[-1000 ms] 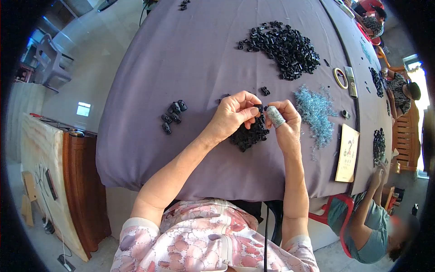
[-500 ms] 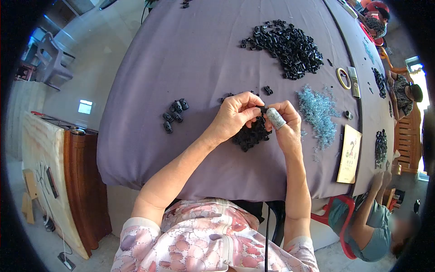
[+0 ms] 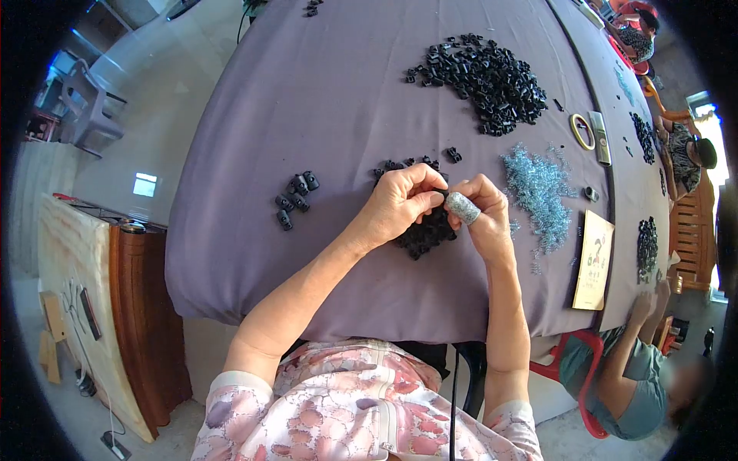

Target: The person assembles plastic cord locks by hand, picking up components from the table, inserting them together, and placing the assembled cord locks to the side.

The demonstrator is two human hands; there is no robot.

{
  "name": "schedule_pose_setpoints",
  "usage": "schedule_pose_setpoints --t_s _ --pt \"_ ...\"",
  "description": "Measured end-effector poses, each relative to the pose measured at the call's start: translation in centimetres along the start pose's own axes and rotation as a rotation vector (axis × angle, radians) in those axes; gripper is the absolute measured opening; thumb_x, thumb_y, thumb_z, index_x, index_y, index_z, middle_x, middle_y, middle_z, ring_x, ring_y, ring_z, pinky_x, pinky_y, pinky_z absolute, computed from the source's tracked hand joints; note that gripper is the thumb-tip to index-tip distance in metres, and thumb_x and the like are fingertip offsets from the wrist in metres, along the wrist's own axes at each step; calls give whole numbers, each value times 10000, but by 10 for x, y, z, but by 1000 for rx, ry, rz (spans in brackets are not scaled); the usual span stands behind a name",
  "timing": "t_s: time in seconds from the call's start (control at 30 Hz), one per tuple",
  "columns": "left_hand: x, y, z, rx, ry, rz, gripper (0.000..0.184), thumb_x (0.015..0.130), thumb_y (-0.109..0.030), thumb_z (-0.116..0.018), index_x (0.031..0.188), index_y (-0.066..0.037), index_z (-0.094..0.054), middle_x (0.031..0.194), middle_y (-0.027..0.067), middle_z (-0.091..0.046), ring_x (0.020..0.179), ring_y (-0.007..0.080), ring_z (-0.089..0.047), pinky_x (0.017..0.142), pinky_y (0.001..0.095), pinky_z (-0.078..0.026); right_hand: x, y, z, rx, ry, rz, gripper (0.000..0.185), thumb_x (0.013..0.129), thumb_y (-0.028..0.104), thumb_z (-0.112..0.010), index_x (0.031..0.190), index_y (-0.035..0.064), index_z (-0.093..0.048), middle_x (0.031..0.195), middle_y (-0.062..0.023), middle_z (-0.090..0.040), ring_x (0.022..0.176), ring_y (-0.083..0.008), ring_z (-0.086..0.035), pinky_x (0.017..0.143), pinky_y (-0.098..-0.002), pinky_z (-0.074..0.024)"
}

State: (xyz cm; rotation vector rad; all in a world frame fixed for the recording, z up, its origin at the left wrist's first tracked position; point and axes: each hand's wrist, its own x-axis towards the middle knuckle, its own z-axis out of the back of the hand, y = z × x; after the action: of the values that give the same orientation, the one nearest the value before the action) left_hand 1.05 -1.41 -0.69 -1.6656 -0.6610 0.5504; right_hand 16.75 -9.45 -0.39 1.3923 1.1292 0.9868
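Observation:
My left hand point(image 3: 400, 198) is closed, thumb and forefinger pinched on a small black part point(image 3: 442, 194) that is mostly hidden. Close against it, my right hand point(image 3: 486, 219) has its fingers bent together, with a grey speckled wrap point(image 3: 463, 207) around one digit; what its fingertips grip is too small to make out. Beneath both hands lies a pile of black pieces point(image 3: 421, 235). Clear bluish small parts point(image 3: 540, 196) are spread just right of my right hand. Several assembled black pieces point(image 3: 297, 189) rest on the cloth to the left.
The purple-grey cloth point(image 3: 307, 100) bears a larger black pile point(image 3: 492, 84) at the back. Rightward are a tape roll point(image 3: 582, 132), a metal-coloured strip point(image 3: 600, 138) and a yellow booklet point(image 3: 593, 261). A co-worker point(image 3: 630, 376) sits at the right; other people are farther back.
Both hands have shifted slightly, and the wrapped digit has tilted and moved a little downward. More of the black pile's upper edge shows behind my left hand.

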Motion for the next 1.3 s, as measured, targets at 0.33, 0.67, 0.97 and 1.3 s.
schedule_pose_setpoints --t_s 0.33,0.67,0.97,1.3 --pt "-3 4 -3 53 84 -90 70 848 6 -607 911 -22 -592 802 -14 -601 744 34 -540 663 190 -464 2 1 9 217 123 -101 187 765 43 -701 699 54 -527 640 -29 -552 496 -65 -482 415 -200 -370" --pt "-7 -4 -2 253 93 -117 35 817 21 -629 816 -11 -615 777 17 -634 735 48 -558 672 210 -477 0 4 9 75 120 -112 179 731 31 -732 670 35 -564 610 -25 -541 486 -52 -463 396 -187 -345" --pt "-5 2 -2 98 82 -107 43 809 25 -635 830 -10 -621 774 4 -632 732 46 -556 668 209 -476 -3 3 6 20 87 23 160 718 4 -730 677 32 -578 622 -33 -562 490 -42 -460 399 -182 -335" --pt "-7 -5 -3 -32 108 -31 34 821 28 -623 834 -3 -626 784 4 -631 736 45 -557 668 202 -475 -4 7 6 -53 111 58 150 710 -11 -730 684 25 -587 647 -42 -582 487 -50 -472 404 -184 -339"
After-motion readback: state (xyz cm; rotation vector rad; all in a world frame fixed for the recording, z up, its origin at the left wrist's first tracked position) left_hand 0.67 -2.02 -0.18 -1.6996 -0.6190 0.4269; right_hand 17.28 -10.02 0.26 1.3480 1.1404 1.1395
